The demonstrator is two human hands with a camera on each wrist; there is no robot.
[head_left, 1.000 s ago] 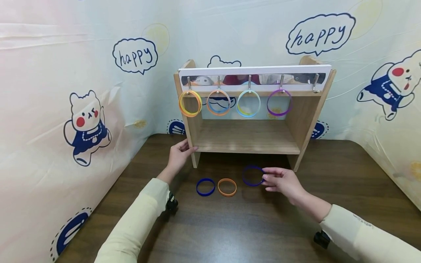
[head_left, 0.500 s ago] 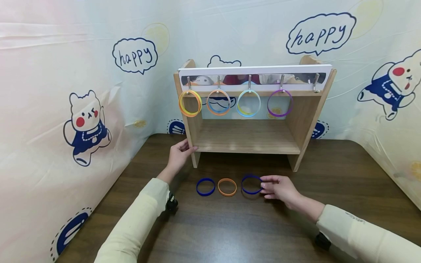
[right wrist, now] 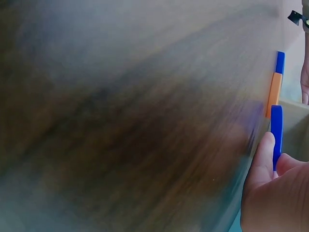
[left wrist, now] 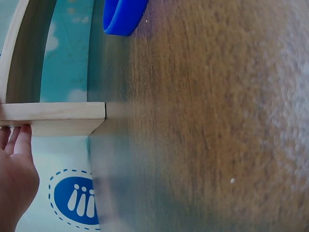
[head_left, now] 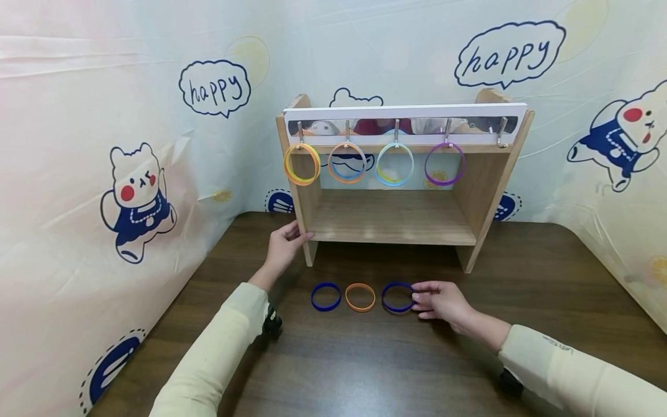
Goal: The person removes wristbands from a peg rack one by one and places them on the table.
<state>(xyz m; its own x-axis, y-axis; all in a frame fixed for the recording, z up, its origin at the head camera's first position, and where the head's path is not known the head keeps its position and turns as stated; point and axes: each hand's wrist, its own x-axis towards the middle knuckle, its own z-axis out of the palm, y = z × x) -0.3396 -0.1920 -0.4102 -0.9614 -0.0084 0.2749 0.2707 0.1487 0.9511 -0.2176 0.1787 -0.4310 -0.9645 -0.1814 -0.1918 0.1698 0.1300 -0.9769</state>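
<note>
My right hand (head_left: 443, 302) pinches the right edge of a dark blue wristband (head_left: 398, 310), which lies flat close over the table. In the right wrist view, thumb and fingers meet on that blue band (right wrist: 276, 130). Left of it in the head view, an orange wristband (head_left: 361, 310) and another dark blue wristband (head_left: 326, 308) lie in a row. My left hand (head_left: 282, 250) grips the left side panel of a wooden rack (head_left: 391, 217), thumb in front. In the left wrist view, the left hand's fingers (left wrist: 22, 140) are at the panel's outer face.
Along the rack's white front rail (head_left: 406, 110) are several metal hooks. Yellow-orange (head_left: 315, 165), orange-blue (head_left: 330, 168), light blue (head_left: 379, 168) and purple bands (head_left: 427, 168) hang there; the rightmost hook (head_left: 502, 132) is bare. Patterned cloth (head_left: 208, 162) surrounds the dark wooden table (head_left: 333, 370).
My right hand has brought the dark blue wristband down and toward me, level with the other two on the table. The left hand has stayed on the rack.
</note>
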